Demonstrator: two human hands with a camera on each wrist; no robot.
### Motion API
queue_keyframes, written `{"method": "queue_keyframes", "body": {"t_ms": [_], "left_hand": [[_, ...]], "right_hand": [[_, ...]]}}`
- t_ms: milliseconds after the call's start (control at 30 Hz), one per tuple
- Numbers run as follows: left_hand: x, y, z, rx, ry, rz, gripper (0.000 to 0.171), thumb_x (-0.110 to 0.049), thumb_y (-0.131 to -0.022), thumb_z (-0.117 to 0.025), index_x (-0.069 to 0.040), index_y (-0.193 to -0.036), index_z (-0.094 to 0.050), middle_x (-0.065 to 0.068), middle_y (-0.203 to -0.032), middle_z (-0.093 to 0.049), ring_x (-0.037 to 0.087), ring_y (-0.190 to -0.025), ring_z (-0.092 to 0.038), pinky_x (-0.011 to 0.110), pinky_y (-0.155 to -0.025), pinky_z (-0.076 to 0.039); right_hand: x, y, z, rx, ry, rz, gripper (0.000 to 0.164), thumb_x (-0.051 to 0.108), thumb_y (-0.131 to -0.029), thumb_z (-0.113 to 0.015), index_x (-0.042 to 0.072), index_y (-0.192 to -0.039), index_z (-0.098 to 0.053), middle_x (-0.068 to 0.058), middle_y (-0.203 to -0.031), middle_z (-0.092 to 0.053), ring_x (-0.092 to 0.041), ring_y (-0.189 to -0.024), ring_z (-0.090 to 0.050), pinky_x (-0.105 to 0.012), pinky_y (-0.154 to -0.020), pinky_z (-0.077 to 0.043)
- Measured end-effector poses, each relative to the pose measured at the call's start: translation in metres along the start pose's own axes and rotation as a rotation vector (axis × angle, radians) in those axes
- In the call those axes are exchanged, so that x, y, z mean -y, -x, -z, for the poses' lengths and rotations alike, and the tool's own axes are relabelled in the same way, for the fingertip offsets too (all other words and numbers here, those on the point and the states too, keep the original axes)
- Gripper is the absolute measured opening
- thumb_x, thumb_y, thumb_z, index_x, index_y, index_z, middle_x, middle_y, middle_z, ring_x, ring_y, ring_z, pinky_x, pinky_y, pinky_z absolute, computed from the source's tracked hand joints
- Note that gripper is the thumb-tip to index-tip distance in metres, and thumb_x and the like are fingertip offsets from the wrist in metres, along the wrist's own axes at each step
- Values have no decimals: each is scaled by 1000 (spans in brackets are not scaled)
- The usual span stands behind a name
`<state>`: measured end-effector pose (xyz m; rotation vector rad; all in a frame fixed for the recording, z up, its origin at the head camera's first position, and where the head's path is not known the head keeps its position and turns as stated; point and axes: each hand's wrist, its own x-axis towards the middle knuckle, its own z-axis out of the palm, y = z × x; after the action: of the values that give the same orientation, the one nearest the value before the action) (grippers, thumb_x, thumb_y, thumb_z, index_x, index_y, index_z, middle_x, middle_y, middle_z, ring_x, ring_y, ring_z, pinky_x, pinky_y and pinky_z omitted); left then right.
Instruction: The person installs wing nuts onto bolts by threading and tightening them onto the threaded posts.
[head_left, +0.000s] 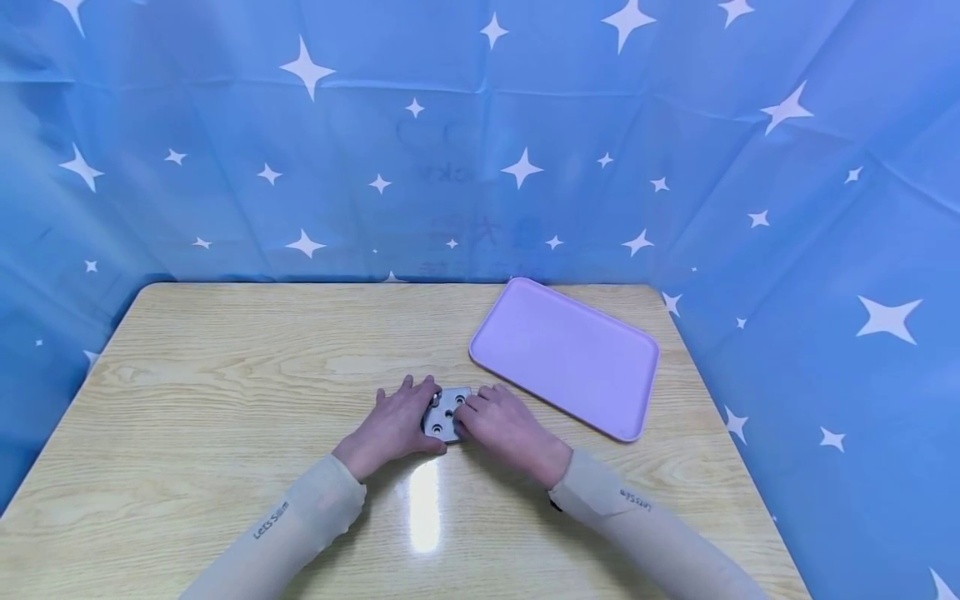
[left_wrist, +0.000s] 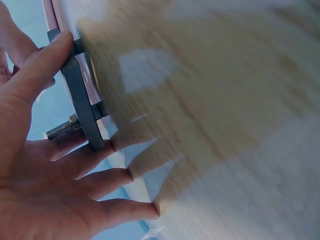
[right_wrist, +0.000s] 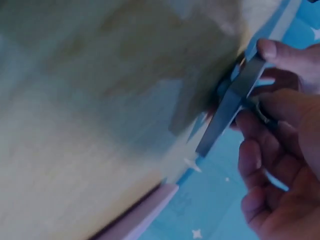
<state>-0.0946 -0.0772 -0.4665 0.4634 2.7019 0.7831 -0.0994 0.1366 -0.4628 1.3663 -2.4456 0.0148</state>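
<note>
A grey metal plate (head_left: 456, 402) with several round holes stands between my hands on the table. Short dark feet (left_wrist: 101, 109) show under it in the left wrist view. My left hand (head_left: 386, 427) holds the plate's left end between thumb and index finger, its other fingers spread toward the tabletop. Near those fingers a threaded bolt (left_wrist: 61, 130) with a nut sticks up from the plate. Over the plate's right part, my right hand (head_left: 508, 427) has its fingers curled and pinches a small dark piece (right_wrist: 264, 114) at the upper face, mostly hidden by the fingers.
A lavender tray (head_left: 570, 358) lies at an angle behind and right of my right hand. The wood-grain table (head_left: 225, 375) reaches to a blue star-patterned curtain (head_left: 450, 142) at the back and sides.
</note>
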Motion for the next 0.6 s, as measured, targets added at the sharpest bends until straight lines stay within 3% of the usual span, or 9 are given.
{"method": "queue_keyframes", "body": {"t_ms": [167, 333, 433, 600], "left_hand": [[0, 0, 0, 1, -6, -4, 93, -38, -75, -93, -5, -150, -49, 25, -158, -43, 50, -148, -32, 79, -112, -22], [0, 0, 0, -7, -8, -22, 93, -36, -74, -94, -3, -148, -49, 27, -155, -46, 52, -146, -34, 80, -110, -24], [1, 0, 0, -6, -1, -25, 93, -35, -74, -94, -3, -148, -49, 27, -154, -47, 52, -146, -34, 81, -110, -24], [1, 0, 0, -5, 3, -22, 93, -35, -74, -94, -3, -149, -49, 26, -154, -48, 52, -146, -34, 81, -110, -23]], "right_hand": [[6, 0, -1, -16, -45, -103, 11, 22, -94, -76, 14, -89, -70, 2, -79, -69, -16, -67, -58, -30, -61, -44], [1, 2, 9, 71, -101, -152, 32, 41, -98, -71, 12, -110, -71, 1, -91, -71, -18, -78, -61, -33, -68, -48], [-7, 3, 19, 118, -127, -84, 40, 41, -96, -74, 14, -125, -70, 1, -111, -72, -20, -100, -65, -38, -83, -53], [-18, 4, 30, 227, -61, 139, 39, 19, -97, -75, 22, -134, -67, 8, -137, -65, -18, -124, -60, -39, -102, -50]]}}
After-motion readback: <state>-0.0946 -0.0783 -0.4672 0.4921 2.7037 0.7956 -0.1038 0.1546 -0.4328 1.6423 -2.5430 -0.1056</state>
